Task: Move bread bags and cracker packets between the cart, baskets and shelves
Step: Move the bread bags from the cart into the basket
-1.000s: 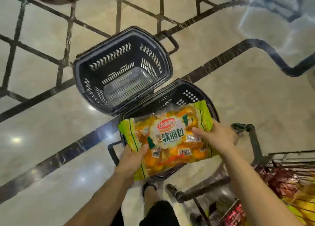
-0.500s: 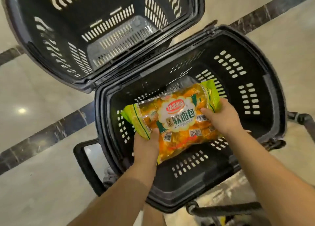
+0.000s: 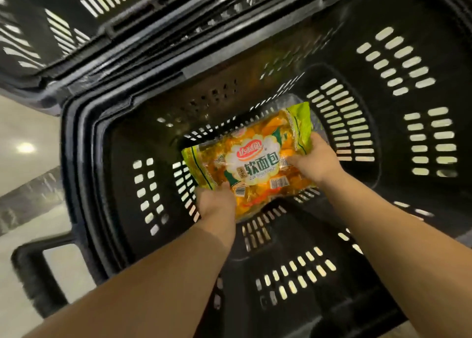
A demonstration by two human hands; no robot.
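A green and orange bread bag (image 3: 251,161) with a white label hangs deep inside a black slotted plastic basket (image 3: 143,184), close to its floor. My left hand (image 3: 217,203) grips the bag's lower left edge. My right hand (image 3: 315,160) holds its right side, fingers curled over the wrapper. Both forearms reach down into the basket from the bottom of the view. Whether the bag touches the basket floor is unclear.
A second black basket (image 3: 38,39) sits touching the first at the upper left. A black handle (image 3: 28,268) sticks out at the lower left over pale glossy floor (image 3: 23,123) with a dark stripe.
Both hands have lowered the bread bag from above the basket rim down into the basket. The view has closed in on the basket.
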